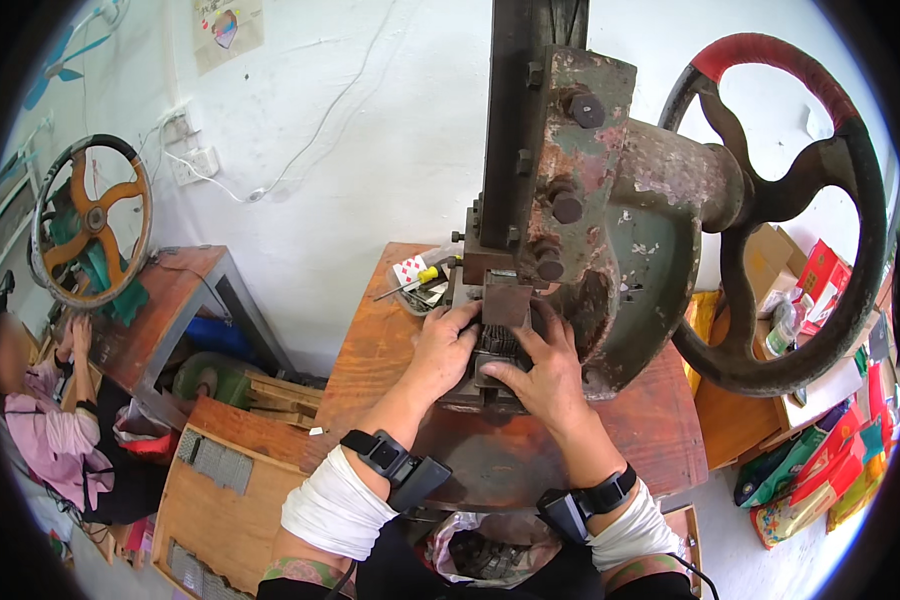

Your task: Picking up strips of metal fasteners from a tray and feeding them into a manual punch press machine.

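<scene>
A heavy hand press (590, 200) with chipped green-brown paint stands before me on a reddish-brown wooden table (370, 350). Under its square ram block (507, 303) sits a dark, ridged metal piece (499, 341), partly covered by my fingers. My left hand (444, 345) grips it from the left, thumb and fingers bent against its side. From the right, my right hand (542, 370) clasps it, index finger near the ram and thumb lower, at the front of the die base (492, 372). Beneath the fingers, the exact contact is hidden.
The press's large handwheel (830, 160), partly wrapped in red, stands at right. Behind my left hand, a plastic tub (410, 290) holds a yellow-handled screwdriver (430, 274). A bag of small dark parts (490, 555) lies below the table edge. Far left, another person (55, 430) works beside a second handwheel (95, 218).
</scene>
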Motion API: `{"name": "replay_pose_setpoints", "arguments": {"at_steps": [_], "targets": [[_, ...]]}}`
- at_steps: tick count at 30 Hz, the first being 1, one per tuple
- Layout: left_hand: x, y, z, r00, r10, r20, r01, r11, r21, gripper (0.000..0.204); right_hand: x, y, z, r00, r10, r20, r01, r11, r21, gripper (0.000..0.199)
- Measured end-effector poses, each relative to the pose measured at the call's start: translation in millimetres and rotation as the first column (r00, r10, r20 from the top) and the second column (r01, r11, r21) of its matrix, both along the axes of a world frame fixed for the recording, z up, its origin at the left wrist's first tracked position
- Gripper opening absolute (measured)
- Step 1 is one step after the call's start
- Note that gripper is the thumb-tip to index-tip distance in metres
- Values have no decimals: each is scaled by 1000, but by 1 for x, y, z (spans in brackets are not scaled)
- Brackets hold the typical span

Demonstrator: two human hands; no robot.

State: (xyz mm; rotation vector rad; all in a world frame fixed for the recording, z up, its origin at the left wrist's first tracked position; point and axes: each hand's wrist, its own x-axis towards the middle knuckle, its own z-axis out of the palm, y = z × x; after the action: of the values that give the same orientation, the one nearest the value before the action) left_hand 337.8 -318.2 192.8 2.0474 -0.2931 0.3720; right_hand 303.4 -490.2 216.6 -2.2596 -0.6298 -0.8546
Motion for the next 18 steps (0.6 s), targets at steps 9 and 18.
{"name": "replay_pose_setpoints", "arguments": {"at_steps": [9, 18], "targets": [[2, 3, -6, 1000, -7, 28, 8, 999, -37, 34, 0, 3, 4, 998, -40, 45, 46, 991, -122, 44], [-2, 0, 4, 998, -44, 36, 42, 997, 62, 35, 1, 3, 2, 984, -4, 180, 21, 996, -90, 33]]}}
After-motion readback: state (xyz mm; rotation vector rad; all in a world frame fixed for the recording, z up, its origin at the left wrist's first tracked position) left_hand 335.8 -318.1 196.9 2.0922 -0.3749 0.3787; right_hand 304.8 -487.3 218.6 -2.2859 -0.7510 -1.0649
